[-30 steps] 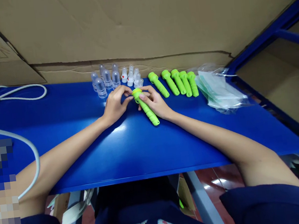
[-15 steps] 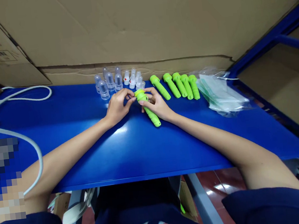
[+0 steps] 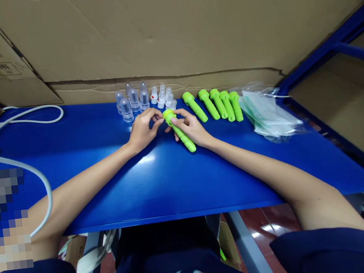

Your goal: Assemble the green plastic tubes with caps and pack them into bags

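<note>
A great brown cardboard sheet (image 3: 156,30) backs the blue bench (image 3: 136,194), whose left end I can't make out behind a blocky blur. That blur also swallows part of a forearm and a white cable (image 3: 44,178); the navy sleeves (image 3: 329,251) run out of sight below. At the right lie clear-wrapped packets (image 3: 269,113), their contents hazy under the shiny film.

The right hand (image 3: 194,128) has its fingers closed around the neck of a lime-green flashlight body (image 3: 184,138), thumb on top, some fingertips hidden beneath. The piece sits over the middle of the bench, tilted, its wide head up by the hands and its ridged, tapering grip slanting down toward the person. A yellower ring (image 3: 168,112) circles the head. The left hand (image 3: 144,128) has thumb and forefinger nearly together right at that rim; I can't tell whether they pinch anything.

Behind, five matching flashlight bodies (image 3: 218,104) lie in a row, then six clear domed covers (image 3: 127,110) and some smaller white-based caps (image 3: 161,97), the nearest partly hidden.
</note>
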The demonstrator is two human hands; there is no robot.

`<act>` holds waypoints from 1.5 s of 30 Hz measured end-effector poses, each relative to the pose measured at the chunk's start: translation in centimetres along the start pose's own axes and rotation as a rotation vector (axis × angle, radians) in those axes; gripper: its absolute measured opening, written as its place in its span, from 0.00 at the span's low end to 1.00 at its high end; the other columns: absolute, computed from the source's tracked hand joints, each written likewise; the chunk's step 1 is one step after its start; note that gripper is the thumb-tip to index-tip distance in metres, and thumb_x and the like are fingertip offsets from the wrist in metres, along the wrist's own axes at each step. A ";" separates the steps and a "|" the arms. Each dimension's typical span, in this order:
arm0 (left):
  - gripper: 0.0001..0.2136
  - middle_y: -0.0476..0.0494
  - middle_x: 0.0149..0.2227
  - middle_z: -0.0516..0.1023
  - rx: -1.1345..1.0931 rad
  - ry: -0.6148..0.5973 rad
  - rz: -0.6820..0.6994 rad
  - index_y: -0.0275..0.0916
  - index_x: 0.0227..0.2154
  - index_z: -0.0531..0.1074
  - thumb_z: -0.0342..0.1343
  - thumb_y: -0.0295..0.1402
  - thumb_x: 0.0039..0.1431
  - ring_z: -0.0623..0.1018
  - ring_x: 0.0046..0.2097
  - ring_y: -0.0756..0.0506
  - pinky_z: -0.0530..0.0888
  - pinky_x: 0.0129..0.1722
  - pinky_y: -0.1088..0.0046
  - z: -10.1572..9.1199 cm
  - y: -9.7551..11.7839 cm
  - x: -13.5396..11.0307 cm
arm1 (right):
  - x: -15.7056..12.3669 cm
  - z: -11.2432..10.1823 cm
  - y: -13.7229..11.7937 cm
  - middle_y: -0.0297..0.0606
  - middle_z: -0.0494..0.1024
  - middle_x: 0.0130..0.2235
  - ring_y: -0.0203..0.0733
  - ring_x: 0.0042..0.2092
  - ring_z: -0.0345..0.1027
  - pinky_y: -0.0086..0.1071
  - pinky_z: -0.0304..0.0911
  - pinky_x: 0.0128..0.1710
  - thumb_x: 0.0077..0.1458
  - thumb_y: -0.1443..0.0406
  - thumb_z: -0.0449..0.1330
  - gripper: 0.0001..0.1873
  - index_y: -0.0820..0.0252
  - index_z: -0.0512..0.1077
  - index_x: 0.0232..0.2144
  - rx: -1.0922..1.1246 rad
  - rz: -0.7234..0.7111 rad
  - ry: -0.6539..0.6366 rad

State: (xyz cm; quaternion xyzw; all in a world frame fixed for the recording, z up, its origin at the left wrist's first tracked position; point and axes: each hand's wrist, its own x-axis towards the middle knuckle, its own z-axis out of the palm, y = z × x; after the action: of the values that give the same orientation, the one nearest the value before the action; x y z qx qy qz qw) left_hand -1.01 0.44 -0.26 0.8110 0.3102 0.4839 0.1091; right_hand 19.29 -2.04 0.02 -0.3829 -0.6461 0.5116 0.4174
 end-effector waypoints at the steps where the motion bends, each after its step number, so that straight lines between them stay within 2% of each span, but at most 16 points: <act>1: 0.03 0.47 0.36 0.79 0.002 -0.005 -0.006 0.37 0.37 0.73 0.59 0.24 0.63 0.78 0.36 0.48 0.73 0.40 0.72 0.0 0.0 0.0 | 0.0 -0.1 0.0 0.32 0.81 0.32 0.36 0.22 0.71 0.31 0.69 0.22 0.55 0.39 0.65 0.35 0.53 0.60 0.50 -0.002 0.006 -0.004; 12: 0.03 0.46 0.36 0.79 -0.023 -0.021 -0.010 0.36 0.37 0.74 0.59 0.24 0.62 0.78 0.36 0.50 0.73 0.39 0.74 0.1 0.0 0.0 | -0.1 -0.2 0.4 0.34 0.82 0.31 0.34 0.20 0.69 0.28 0.66 0.19 0.55 0.39 0.66 0.36 0.56 0.61 0.51 0.033 -0.024 0.022; 22: 0.09 0.45 0.38 0.80 -0.074 -0.072 0.003 0.36 0.40 0.73 0.58 0.23 0.56 0.79 0.35 0.51 0.71 0.33 0.76 -0.2 0.0 0.1 | -0.1 0.0 0.5 0.32 0.81 0.30 0.34 0.20 0.69 0.29 0.67 0.20 0.56 0.42 0.67 0.37 0.55 0.59 0.54 0.044 -0.050 0.069; 32: 0.09 0.43 0.40 0.80 -0.077 -0.077 0.027 0.36 0.41 0.73 0.55 0.22 0.59 0.78 0.34 0.51 0.72 0.33 0.76 -0.4 0.0 0.1 | 0.1 0.0 0.9 0.31 0.81 0.31 0.33 0.20 0.69 0.28 0.66 0.19 0.56 0.41 0.66 0.37 0.54 0.57 0.55 0.018 -0.087 0.087; 38: 0.08 0.39 0.46 0.78 -0.039 -0.313 0.217 0.38 0.38 0.74 0.52 0.22 0.61 0.79 0.47 0.45 0.77 0.47 0.68 0.2 0.8 -0.3 | 0.2 0.0 0.7 0.25 0.73 0.24 0.40 0.22 0.71 0.33 0.67 0.20 0.59 0.39 0.62 0.35 0.51 0.56 0.55 -0.042 -0.143 0.160; 41: 0.09 0.39 0.46 0.77 -0.044 -0.276 0.169 0.38 0.40 0.74 0.52 0.21 0.61 0.79 0.45 0.46 0.77 0.46 0.69 0.3 0.8 -0.4 | 0.1 0.1 0.6 0.26 0.75 0.27 0.39 0.22 0.71 0.33 0.67 0.20 0.59 0.39 0.62 0.35 0.49 0.55 0.55 -0.031 -0.147 0.181; 45: 0.17 0.39 0.48 0.78 -0.056 -0.111 0.033 0.36 0.51 0.71 0.53 0.21 0.59 0.80 0.39 0.49 0.77 0.41 0.71 0.3 0.2 -0.3 | 0.1 0.3 0.6 0.27 0.78 0.29 0.36 0.22 0.70 0.31 0.66 0.20 0.60 0.39 0.61 0.34 0.49 0.53 0.54 -0.012 -0.156 0.168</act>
State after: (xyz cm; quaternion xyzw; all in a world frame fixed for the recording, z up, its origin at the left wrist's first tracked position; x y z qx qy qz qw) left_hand -0.80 0.15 -0.52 0.8382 0.2767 0.4483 0.1407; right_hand 19.03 -1.96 -0.59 -0.3756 -0.6397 0.4399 0.5062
